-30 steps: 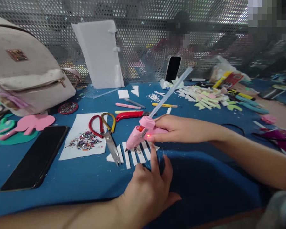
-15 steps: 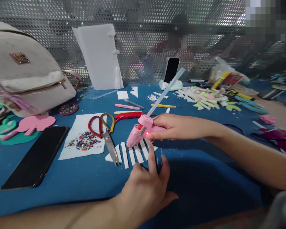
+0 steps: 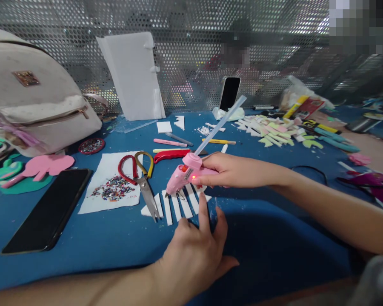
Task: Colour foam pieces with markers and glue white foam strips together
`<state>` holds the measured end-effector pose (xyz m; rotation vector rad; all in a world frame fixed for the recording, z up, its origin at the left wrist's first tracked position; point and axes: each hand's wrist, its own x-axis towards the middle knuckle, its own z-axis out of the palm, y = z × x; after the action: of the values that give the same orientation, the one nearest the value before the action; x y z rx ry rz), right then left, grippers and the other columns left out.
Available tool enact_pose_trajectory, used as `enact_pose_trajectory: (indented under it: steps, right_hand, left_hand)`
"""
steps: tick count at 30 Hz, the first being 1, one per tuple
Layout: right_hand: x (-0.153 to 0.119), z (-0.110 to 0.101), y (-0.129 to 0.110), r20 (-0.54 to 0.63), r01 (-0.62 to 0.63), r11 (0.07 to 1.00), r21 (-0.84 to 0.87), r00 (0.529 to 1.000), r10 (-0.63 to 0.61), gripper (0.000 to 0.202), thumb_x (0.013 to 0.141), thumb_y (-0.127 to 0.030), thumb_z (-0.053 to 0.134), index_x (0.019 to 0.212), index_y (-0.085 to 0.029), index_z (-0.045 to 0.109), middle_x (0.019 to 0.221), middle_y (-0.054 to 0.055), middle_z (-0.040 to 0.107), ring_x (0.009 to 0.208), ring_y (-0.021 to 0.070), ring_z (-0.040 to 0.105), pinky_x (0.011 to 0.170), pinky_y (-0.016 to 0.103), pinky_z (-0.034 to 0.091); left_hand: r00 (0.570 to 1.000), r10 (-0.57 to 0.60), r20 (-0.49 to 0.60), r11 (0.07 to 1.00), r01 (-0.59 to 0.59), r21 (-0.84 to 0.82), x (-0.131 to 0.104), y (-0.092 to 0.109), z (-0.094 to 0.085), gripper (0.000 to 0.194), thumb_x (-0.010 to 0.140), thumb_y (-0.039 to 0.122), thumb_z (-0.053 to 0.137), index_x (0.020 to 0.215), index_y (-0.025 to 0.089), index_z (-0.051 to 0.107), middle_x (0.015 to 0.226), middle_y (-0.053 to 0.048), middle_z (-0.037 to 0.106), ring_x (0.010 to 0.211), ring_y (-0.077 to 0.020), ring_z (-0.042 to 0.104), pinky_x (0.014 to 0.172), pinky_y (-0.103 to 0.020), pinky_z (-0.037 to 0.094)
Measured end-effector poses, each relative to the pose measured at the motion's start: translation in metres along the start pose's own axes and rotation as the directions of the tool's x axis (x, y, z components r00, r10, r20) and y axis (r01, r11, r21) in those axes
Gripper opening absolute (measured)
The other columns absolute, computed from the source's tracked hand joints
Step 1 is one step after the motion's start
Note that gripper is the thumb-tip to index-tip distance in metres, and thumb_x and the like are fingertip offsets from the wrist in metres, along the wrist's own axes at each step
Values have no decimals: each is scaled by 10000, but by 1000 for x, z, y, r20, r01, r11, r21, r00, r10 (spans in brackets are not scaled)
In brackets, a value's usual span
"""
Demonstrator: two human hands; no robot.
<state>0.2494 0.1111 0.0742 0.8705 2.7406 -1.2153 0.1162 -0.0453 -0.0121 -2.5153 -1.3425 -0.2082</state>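
Observation:
My right hand (image 3: 225,170) is wrapped round the handle of a pink hot glue gun (image 3: 178,178). A clear glue stick (image 3: 221,123) rises from the gun's back, and a small light glows on its side. The nozzle points down at the upper end of a white foam strip (image 3: 168,209), one of several lying side by side. My left hand (image 3: 198,246) rests in front of the strips, fingers apart, the index finger stretched to the right-hand ones. Scissors (image 3: 143,185) with red and yellow handles lie left of the strips, their tips over a white piece.
A white paper (image 3: 95,204) with shiny bits and a black phone (image 3: 47,212) lie on the left. Behind are a red cutter (image 3: 171,155), pens and a propped phone (image 3: 230,93). A white backpack (image 3: 41,93) stands back left; foam scraps (image 3: 274,129) are heaped back right.
My right hand has moved the glue gun slightly left, so its nozzle is over a strip further left. My left hand has stayed in place.

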Motion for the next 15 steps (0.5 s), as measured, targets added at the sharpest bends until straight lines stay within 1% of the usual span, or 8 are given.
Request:
enact_pose_trajectory:
  steps: [5,9,12,15]
  right_hand:
    - [-2,-3,0,20,-1,1000,15,1000,1,449,961,-568,556,886,-135,648,719,-10,538,617,111,468,565,241,334]
    - [-3,-4,-2,47,4,1000,17,999,-5,461,971,-570,532,880,-131,640,739,-2,553,625,109,479,558,237,348]
    - [-3,-4,-2,65,12,1000,26,998,-13,460,971,-570,532,884,-132,644,749,-1,548,635,110,473,546,233,341]
    - [-2,-1,-3,43,15,1000,15,999,-15,466,965,-577,544,875,-131,643,715,-15,512,609,100,437,532,229,316]
  left_hand:
    - [1000,3,0,1000,-3,2,0,0,-1,851,826,768,611,1357,103,625,1372,-417,503,703,-318,735,536,-363,549]
    - [1000,7,-10,1000,-7,10,1,-1,-2,849,836,765,602,1353,93,628,1364,-414,519,674,-306,730,516,-357,543]
    - [1000,6,-17,1000,-5,13,1,-1,-2,840,841,763,599,1349,95,630,1362,-412,521,769,-354,748,518,-343,543]
    - [1000,3,-10,1000,-3,10,2,-1,-3,847,836,767,600,1347,92,629,1353,-419,517,831,-382,752,515,-332,543]
